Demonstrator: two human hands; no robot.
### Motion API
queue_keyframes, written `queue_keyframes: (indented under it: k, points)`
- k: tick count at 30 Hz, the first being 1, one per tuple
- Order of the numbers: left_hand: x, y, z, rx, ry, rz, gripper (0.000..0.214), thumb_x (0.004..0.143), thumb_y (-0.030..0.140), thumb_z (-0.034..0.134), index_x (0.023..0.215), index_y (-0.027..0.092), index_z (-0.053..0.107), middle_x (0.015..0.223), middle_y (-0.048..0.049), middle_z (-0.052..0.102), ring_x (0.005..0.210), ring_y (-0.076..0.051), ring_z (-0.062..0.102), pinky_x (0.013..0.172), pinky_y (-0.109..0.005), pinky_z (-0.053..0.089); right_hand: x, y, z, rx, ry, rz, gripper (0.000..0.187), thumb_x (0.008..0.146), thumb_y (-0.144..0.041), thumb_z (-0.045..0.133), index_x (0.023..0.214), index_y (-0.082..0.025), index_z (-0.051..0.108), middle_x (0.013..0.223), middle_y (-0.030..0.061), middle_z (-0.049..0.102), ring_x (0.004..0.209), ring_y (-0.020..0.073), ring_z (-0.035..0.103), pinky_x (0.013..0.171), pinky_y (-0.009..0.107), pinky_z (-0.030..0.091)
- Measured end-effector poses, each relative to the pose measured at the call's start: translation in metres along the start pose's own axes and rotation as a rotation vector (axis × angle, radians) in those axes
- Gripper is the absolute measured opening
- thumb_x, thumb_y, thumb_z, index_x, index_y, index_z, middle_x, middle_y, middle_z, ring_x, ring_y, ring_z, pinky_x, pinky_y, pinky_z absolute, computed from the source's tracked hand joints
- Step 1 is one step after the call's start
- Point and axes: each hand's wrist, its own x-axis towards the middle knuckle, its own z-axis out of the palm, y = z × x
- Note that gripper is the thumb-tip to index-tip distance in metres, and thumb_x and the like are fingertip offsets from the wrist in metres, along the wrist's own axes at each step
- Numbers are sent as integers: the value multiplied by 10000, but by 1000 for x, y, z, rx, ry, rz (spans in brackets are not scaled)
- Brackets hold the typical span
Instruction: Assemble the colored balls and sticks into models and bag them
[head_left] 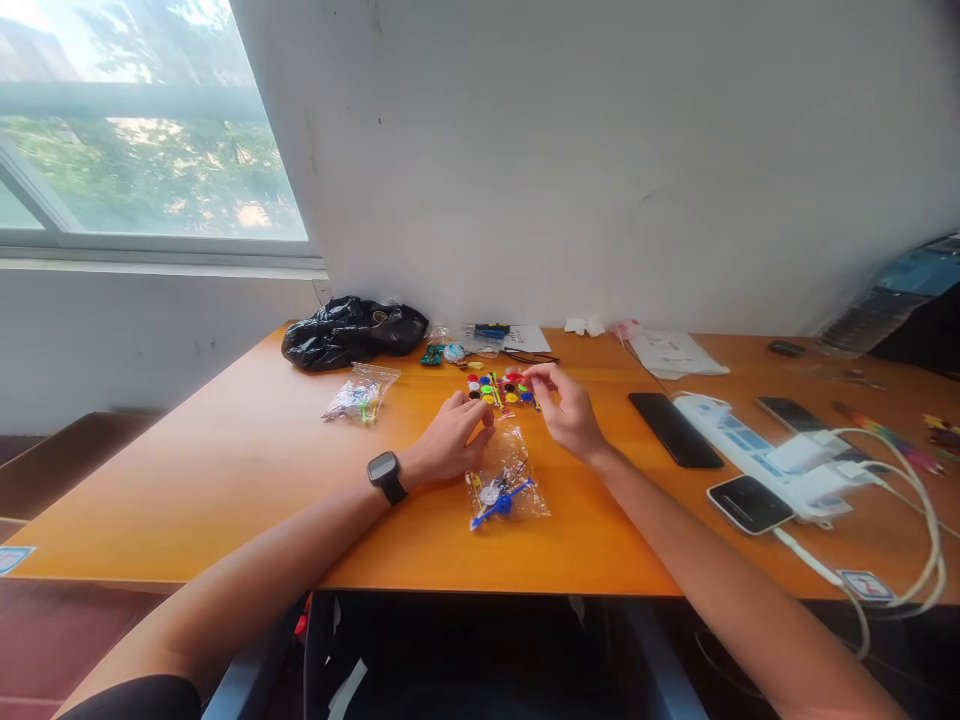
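Small coloured plastic pieces (489, 388), some round and some stick-like, lie grouped on the wooden table in front of my hands. My right hand (568, 412) reaches to the right side of this group, its thumb and fingers bent together; what they hold is too small to make out. Closed with curled fingers, my left hand (450, 438) is at the near left of the pieces, beside the upper edge of a clear plastic bag (534, 498). Whether it grips the bag's edge is hidden. Blue, white and yellow parts show inside that bag.
Another clear bag of parts (363, 392) lies left, near a black plastic bag (352, 332). Small items and a paper sheet (531, 338) lie by the wall. At right are a black phone (675, 428), a power strip (739, 440) with cables and a white-edged device (750, 503).
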Motion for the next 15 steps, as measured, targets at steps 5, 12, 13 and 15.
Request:
queue_keyframes:
  k: [5,12,13,15]
  points:
    - [0,-2,1,-64,-8,-35,87,1084,281,498,1036,232,551,1013,-69,672,1006,-255,550,928,-411,456,1,-5,1,-1,-26,-24,283,1081,-472,539,1063,-258,724,1088,84,758,1044,268,710,917,417,558]
    - [0,2,-2,-57,-20,-71,116,1099,325,499,1090,239,577,1058,-65,687,1069,-260,576,983,-426,424,-2,-4,4,69,-41,41,293,1055,-464,581,1157,-252,757,1172,88,778,1064,274,725,926,416,575]
    - [0,2,-2,-44,-25,-68,126,1103,337,503,1095,244,587,1051,-59,695,1074,-262,575,991,-429,413,-3,-4,4,66,-49,38,299,1054,-462,579,1165,-251,760,1172,89,778,1051,273,726,922,417,577]
    - [-1,3,-2,-18,-34,-57,137,1108,353,516,1101,251,607,1044,-51,710,1090,-264,571,1008,-435,393,-4,-4,5,64,-64,34,304,1053,-452,574,1172,-249,766,1165,88,778,1013,268,729,912,416,579]
